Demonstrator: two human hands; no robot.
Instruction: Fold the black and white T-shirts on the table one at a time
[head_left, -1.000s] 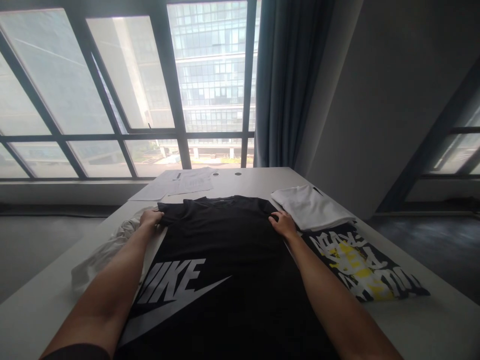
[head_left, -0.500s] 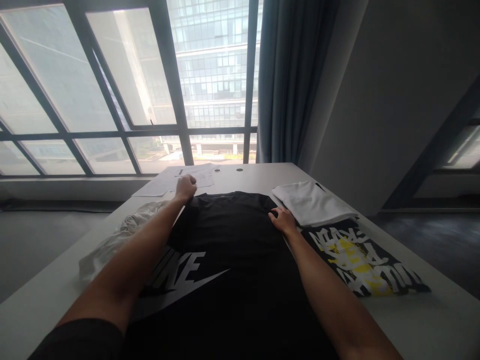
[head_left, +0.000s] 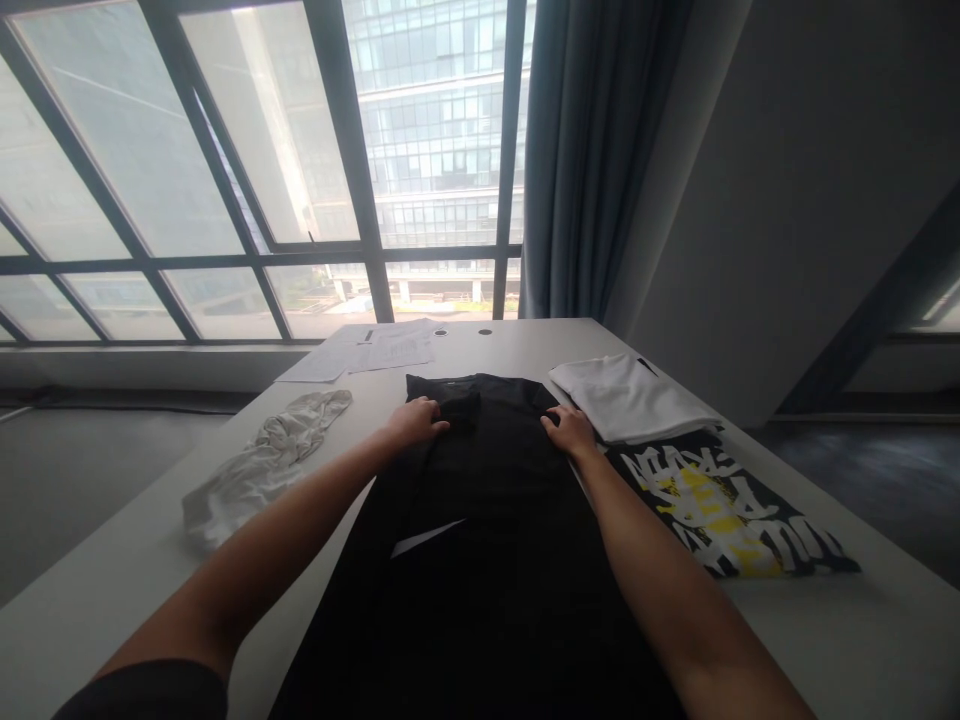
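Observation:
A black T-shirt point(head_left: 517, 500) lies on the white table, its collar toward the window. Its left side is folded inward, and only a sliver of the white print shows. My left hand point(head_left: 420, 420) is closed on the folded sleeve at the left shoulder. At the opposite shoulder, my right hand point(head_left: 570, 432) has its fingers curled on the sleeve edge, thumb and fingertips against the cloth. Close by on the right is a folded white garment point(head_left: 630, 400), resting partly on a black garment with white and yellow lettering point(head_left: 727, 510).
A crumpled pale garment point(head_left: 262, 465) lies on the left of the table point(head_left: 517, 345). Printed papers point(head_left: 390, 350) are spread at the far left, near two round holes in the tabletop. Windows and a blue-grey curtain point(head_left: 592, 170) stand beyond the far edge.
My left hand has brought the shirt's left side inward to the right, covering most of the white lettering and swoosh. My right hand has stayed at the right shoulder.

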